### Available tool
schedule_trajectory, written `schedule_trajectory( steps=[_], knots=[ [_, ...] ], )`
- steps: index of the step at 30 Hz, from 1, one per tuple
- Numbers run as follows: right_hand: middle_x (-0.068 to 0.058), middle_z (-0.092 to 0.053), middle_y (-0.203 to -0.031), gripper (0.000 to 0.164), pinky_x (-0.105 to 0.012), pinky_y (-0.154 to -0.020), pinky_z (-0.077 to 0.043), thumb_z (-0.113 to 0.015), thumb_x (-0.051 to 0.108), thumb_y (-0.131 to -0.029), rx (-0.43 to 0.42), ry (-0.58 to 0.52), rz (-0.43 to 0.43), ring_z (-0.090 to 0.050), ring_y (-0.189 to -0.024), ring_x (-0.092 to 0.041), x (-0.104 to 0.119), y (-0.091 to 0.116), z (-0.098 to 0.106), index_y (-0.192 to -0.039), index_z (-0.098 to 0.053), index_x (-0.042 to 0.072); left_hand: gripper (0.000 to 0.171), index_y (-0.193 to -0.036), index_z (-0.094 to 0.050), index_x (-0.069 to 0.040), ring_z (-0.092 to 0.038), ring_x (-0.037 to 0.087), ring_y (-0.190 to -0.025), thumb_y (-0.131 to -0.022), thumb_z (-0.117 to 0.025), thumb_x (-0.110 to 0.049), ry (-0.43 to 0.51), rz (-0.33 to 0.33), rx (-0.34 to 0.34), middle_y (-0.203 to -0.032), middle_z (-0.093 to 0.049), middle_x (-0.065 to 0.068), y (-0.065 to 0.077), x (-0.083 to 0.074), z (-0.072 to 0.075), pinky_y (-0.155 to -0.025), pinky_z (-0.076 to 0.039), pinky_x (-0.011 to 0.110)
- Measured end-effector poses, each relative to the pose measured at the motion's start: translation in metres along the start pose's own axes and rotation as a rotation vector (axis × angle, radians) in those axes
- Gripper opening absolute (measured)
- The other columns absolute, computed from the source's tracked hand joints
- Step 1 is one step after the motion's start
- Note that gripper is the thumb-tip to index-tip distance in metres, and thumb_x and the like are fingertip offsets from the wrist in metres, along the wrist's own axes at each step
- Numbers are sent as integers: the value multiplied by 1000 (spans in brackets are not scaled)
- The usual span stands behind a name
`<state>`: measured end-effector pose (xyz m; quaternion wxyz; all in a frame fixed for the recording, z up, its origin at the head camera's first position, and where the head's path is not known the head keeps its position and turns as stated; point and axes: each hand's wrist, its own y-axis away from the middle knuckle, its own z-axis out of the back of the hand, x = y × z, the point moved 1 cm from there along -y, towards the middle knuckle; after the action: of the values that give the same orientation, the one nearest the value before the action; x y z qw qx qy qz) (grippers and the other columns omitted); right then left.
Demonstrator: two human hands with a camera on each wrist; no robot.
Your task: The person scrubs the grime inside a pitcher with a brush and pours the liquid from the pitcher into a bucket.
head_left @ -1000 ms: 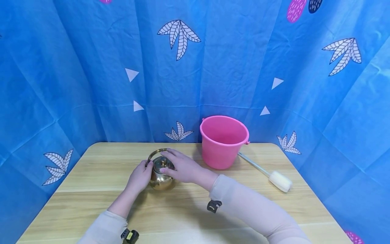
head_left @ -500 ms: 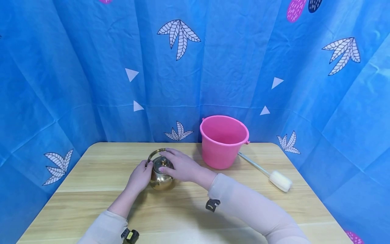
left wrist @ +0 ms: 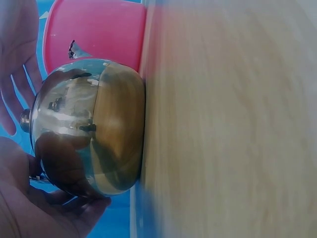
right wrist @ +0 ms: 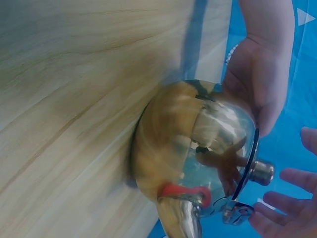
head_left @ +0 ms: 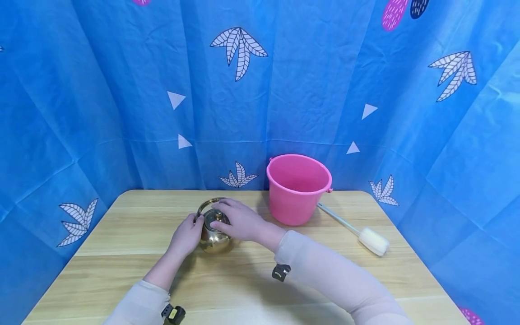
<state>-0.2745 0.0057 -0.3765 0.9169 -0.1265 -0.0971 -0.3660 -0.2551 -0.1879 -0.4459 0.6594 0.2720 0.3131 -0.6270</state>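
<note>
- While the work is done with two hands, the round, shiny, gold-coloured metal kettle (head_left: 216, 246) is stood upright on the pale wood-grained table (head_left: 122, 262).
- The left side of the kettle is grasped by the left hand (head_left: 188, 234); its fingers are bent round the metal body, and its thumb is placed beside the lower end of the arched, brass-coloured metal handle (head_left: 203, 206).
- Above the top of the kettle, the right hand (head_left: 245, 222) is held with its fingers loosely spread, and nothing is clasped by them; whether the kettle is lightly touched by a fingertip cannot be told.
- On top of the kettle, the small round metal knob (head_left: 219, 216) is seen between the two hands, and the right part of the handle is hidden by the right hand.
- At the right side of the kettle, the short metal spout (right wrist: 181, 218) is shown by the right wrist view.
- Behind the kettle and to its right, the pink plastic bucket (head_left: 292, 207) is placed upright.
- Farther to the right of the kettle, the white sponge-headed brush (head_left: 373, 241) is laid down, and its thin pale stem is pointed toward the bucket.
- Behind the kettle, the blue leaf-printed curtain (head_left: 308, 99) is hung.
</note>
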Motion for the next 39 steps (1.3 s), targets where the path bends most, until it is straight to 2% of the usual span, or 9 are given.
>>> schedule_trajectory(
  steps=[24, 39],
  knots=[
    [-7, -56, -140, 49, -36, -112, -39, -57, 45, -100, -41, 36, 19, -52, -130, -24, 3, -10, -6, -140, -58, 16, 60, -140, -44, 7, -45, 52, -131, -108, -26, -41, 6, -7, 0, -140, -51, 32, 0, 2, -1, -106, -36, 63],
    [-2, -62, -130, 38, -30, -111, -38, -61, 39, -100, -37, 68, 32, -54, -126, -19, 6, -14, -9, -129, -65, 15, 54, -130, -51, 6, -52, 50, -123, -108, -29, -38, -8, -16, -16, -130, -58, 30, 1, 1, 0, -100, -42, 62]
  ],
)
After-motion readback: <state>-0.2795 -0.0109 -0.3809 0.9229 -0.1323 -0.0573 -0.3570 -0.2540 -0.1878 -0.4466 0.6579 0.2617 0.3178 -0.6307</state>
